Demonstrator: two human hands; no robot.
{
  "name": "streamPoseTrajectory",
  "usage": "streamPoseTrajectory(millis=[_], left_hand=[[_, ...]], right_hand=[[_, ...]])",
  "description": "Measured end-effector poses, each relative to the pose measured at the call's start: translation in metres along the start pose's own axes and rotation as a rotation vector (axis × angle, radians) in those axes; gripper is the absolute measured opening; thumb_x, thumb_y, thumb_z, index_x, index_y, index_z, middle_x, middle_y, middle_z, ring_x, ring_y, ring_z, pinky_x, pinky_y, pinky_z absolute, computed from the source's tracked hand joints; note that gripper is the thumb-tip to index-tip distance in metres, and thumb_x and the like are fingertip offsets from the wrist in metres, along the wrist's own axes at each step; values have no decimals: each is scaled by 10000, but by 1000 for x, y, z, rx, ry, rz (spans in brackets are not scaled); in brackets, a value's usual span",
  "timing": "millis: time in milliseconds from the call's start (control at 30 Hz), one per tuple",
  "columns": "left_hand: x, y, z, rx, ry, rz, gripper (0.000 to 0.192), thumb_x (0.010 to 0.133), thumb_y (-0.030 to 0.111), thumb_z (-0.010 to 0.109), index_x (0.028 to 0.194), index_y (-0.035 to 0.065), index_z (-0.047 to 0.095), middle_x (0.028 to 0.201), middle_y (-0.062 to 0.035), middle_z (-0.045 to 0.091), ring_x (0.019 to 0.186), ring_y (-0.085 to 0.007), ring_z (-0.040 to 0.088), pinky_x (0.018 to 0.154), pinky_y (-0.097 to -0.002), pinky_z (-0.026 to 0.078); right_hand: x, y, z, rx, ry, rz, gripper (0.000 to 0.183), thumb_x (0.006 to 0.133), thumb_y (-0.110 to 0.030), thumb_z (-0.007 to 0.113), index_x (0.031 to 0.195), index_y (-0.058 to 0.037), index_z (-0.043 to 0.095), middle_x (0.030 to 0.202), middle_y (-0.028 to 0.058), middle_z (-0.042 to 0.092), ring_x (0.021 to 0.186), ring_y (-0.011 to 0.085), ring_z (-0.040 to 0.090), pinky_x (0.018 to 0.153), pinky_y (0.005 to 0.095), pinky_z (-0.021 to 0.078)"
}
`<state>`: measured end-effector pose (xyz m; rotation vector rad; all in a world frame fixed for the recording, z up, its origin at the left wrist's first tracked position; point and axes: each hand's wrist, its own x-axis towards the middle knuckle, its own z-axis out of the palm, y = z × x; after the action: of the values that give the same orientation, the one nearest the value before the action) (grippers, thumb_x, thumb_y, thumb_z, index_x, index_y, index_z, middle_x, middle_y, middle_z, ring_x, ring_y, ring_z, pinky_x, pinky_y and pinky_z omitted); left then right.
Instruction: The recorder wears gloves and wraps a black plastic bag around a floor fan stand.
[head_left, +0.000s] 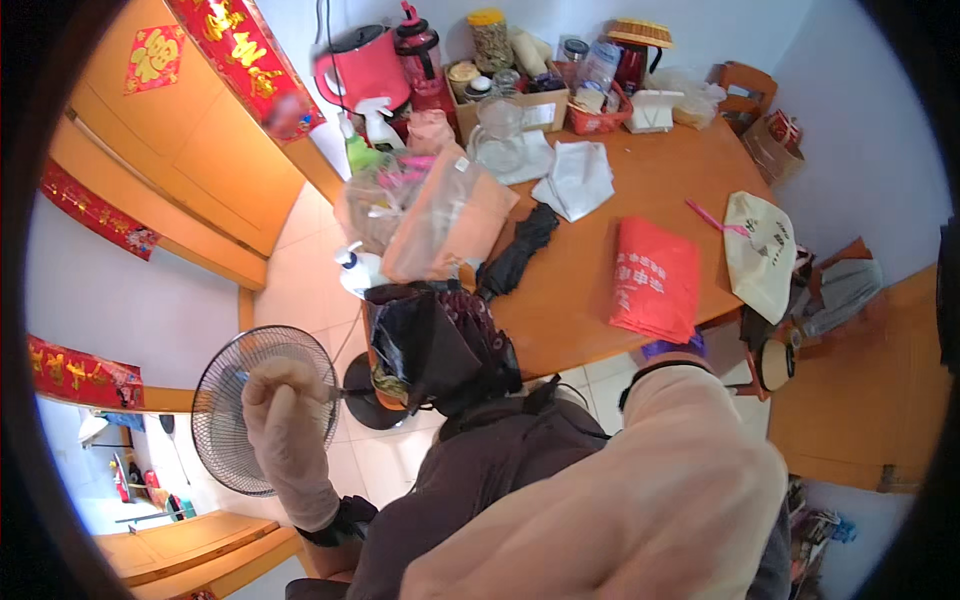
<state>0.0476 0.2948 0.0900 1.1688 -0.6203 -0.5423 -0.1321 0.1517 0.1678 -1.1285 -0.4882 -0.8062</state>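
Note:
My left hand (289, 439), in a pale glove with a black wristband, is raised in front of the standing fan (217, 450). Its fingers are curled in and nothing shows in them. On the right, a large, blurred beige shape (615, 487) with a dark band at its far end fills the lower part of the view; it appears to be my right arm or gloved hand very near the camera, and its fingers cannot be made out. A purple item (679, 345) lies just past the band, below a folded red bag (654, 281) on the wooden table (570, 315).
A black bag (424, 345) sits at the table's near left corner, beside a folded black umbrella (519, 253). Farther back are packaged orange cloth (450, 217), white cloths (576, 180), a glass jug (499, 139), a red kettle (367, 67) and a cream bag (757, 255).

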Motion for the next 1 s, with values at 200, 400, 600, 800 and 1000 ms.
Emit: streamPoseTrajectory(millis=[200,400,600,800,1000], left_hand=[[2,-15,-21,-23,112,-1,153,856,75,458,980,-5,501,793,-62,477,704,-143,457,675,-256,405],[4,-17,-33,-172,-14,46,147,879,79,475,1003,5,504,822,-56,471,739,-140,457,703,-280,416],[-3,-15,-35,-74,75,41,150,867,75,504,998,4,511,819,-62,482,735,-156,460,724,-285,403],[-2,-17,-19,71,104,95,108,842,23,469,932,-4,522,814,-71,509,714,-133,482,654,-256,419],[-3,-14,-15,-30,105,18,104,847,36,451,909,-6,523,790,-61,508,706,-134,484,674,-250,425]], right_hand=[[1,10,14,33,38,10,111,705,-69,646,811,-41,632,732,22,602,589,137,486,520,254,362],[6,18,22,55,27,-4,102,696,-61,654,795,-46,635,722,19,600,578,132,472,509,251,350],[0,16,25,82,58,-9,95,687,-53,662,779,-50,638,713,17,598,568,126,458,497,247,338],[-8,8,29,84,137,-26,90,678,-45,671,763,-55,642,704,15,596,558,121,443,486,244,326],[-8,15,31,133,127,-12,88,669,-37,679,747,-60,645,694,12,594,547,115,429,474,241,314]])
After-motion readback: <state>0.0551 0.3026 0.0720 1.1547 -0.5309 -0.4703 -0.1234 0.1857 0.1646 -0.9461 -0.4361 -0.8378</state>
